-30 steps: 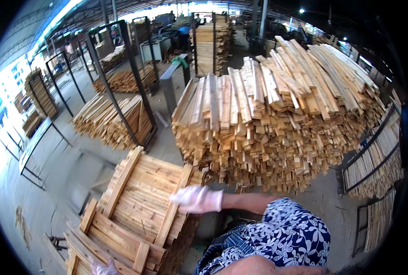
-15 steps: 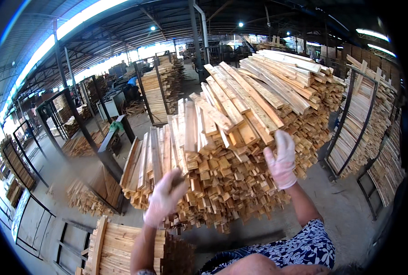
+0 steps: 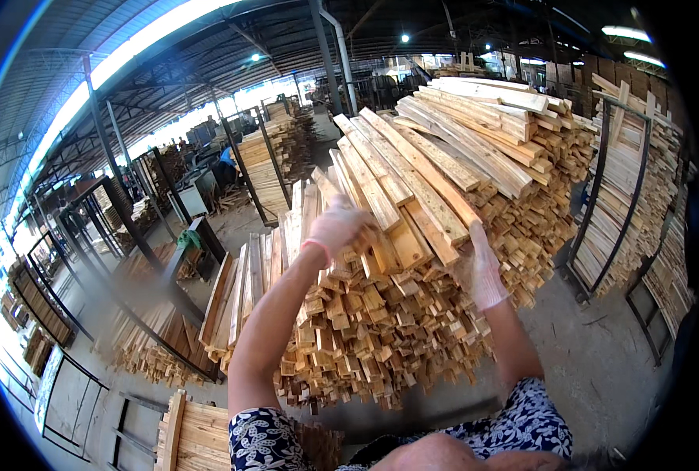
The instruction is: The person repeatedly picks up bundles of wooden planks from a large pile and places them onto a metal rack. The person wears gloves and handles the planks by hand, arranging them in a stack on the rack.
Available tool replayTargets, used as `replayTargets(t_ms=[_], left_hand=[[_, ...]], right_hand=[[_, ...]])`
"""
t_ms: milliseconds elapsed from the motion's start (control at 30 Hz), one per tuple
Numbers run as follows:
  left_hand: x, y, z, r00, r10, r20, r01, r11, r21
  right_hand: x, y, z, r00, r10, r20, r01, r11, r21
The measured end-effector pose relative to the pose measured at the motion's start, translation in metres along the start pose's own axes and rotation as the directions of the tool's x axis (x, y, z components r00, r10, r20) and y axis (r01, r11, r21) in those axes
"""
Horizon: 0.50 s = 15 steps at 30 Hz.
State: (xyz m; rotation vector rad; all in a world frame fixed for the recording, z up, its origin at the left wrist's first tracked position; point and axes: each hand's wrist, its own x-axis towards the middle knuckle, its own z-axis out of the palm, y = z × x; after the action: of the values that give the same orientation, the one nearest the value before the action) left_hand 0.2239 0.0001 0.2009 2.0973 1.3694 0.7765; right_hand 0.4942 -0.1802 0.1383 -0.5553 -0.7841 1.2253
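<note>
A large stack of sawn wooden boards [image 3: 365,306] rises in front of me, its cut ends facing me. My left hand [image 3: 338,224], in a thin pale glove, is closed round a short wooden board [image 3: 323,183] lying aslant on top; its fingers are slightly blurred. On the right, my gloved right hand [image 3: 487,271] is upright against the stack's front, fingers stretched out and touching the end of a long board [image 3: 424,173]. The thumb side is partly lost against the wood.
Close to my left, a lower pile of boards [image 3: 200,432] stands beside a dark metal frame [image 3: 133,432]. A racked stack [image 3: 624,196] stands to the right. Further left are metal frames [image 3: 149,235] with more timber. A post [image 3: 337,59] rises behind the big stack.
My left hand has moved up and right from the stack's front onto the short board. My right hand has turned edge-on and come against the long board's end. The view has shifted slightly.
</note>
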Motion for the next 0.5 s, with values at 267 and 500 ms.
replayTargets(t_ms=[267, 500], left_hand=[[-0.044, 0.071, -0.011, 0.988, 0.0, -0.155, -0.07, 0.891, -0.449], [0.019, 0.066, 0.029, 0.954, 0.033, -0.297, -0.221, 0.747, -0.627]], right_hand=[[0.016, -0.019, -0.031, 0.984, -0.099, -0.151, 0.021, 0.894, -0.448], [-0.001, -0.019, 0.016, 0.995, 0.06, -0.078, -0.069, 0.99, -0.125]])
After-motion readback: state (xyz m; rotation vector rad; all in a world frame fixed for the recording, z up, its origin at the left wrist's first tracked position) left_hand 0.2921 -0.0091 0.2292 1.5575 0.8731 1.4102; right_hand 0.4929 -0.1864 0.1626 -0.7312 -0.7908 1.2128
